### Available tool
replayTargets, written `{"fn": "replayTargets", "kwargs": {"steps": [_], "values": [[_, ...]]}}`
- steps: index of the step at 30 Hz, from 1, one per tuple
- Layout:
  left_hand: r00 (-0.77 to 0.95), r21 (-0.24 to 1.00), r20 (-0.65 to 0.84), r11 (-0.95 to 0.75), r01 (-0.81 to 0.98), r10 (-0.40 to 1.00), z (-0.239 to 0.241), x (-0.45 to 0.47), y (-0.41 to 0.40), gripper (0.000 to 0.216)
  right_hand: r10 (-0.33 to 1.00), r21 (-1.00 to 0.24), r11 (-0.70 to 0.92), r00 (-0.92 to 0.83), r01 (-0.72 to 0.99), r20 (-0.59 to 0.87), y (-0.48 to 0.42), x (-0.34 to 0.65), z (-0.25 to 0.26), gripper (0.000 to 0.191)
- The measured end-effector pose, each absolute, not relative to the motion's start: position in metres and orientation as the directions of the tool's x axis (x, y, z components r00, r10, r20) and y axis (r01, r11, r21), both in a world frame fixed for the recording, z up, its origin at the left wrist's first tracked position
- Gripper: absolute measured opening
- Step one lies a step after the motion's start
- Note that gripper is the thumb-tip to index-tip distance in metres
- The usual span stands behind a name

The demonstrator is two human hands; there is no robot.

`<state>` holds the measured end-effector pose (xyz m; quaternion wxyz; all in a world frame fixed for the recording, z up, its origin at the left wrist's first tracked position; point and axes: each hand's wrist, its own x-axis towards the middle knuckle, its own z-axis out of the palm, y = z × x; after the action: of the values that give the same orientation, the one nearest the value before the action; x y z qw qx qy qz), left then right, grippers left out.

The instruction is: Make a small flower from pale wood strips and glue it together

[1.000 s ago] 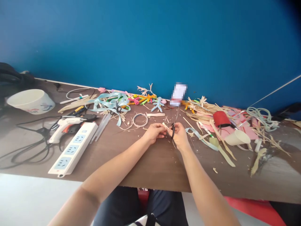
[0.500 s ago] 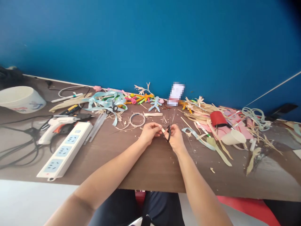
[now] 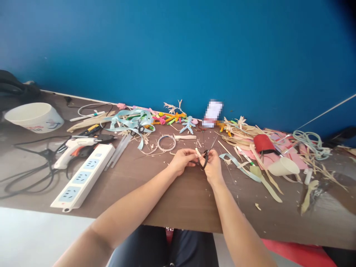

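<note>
My left hand and my right hand meet over the middle of the brown table. The left hand's fingers pinch a short pale straw strip. The right hand is closed around black-handled scissors, whose thin blades point up and away toward the wall. The strip's end lies right beside the scissor handles. Small straw scraps lie on the table around both hands.
On the left lie a white power strip, a glue gun, black cables and a white bowl. Blue ribbon and coloured figures line the wall. On the right are straw strips, a red cup and a white cup.
Both hands stay together with the strip and scissors. The scissor blades now tilt a little more to the right. The view has shifted slightly.
</note>
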<state>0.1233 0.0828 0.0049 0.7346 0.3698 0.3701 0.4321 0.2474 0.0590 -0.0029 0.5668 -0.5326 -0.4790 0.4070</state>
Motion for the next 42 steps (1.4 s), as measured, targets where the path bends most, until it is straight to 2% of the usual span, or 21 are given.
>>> {"fn": "replayTargets", "kwargs": {"steps": [6,12,19,27,34,42], "values": [[0.277,0.877,-0.208,0.304,-0.371,0.938,0.004,0.123,0.085,0.021,0.967,-0.983,0.139,0.195,0.120,0.161,0.060,0.247,-0.006,0.025],[0.275,0.876,-0.230,0.321,-0.359,0.934,0.006,0.122,0.086,0.019,0.967,-0.980,0.127,0.200,0.152,0.156,0.060,0.246,-0.008,0.026],[0.239,0.901,-0.188,0.264,-0.345,0.953,0.004,0.122,0.087,0.013,0.968,-0.970,0.156,0.166,0.189,0.188,0.056,0.241,-0.002,0.026],[0.058,0.968,-0.037,0.050,-0.245,0.998,0.002,0.125,0.085,0.009,0.939,-0.918,0.194,0.206,0.347,0.276,0.052,0.233,-0.003,0.024],[0.310,0.888,-0.200,0.306,-0.342,0.929,0.008,0.122,0.083,0.018,0.940,-0.962,0.207,0.237,0.178,0.247,0.055,0.237,-0.001,0.026],[0.290,0.882,-0.201,0.302,-0.362,0.935,0.006,0.123,0.083,0.018,0.953,-0.970,0.200,0.202,0.140,0.226,0.055,0.237,-0.006,0.027]]}}
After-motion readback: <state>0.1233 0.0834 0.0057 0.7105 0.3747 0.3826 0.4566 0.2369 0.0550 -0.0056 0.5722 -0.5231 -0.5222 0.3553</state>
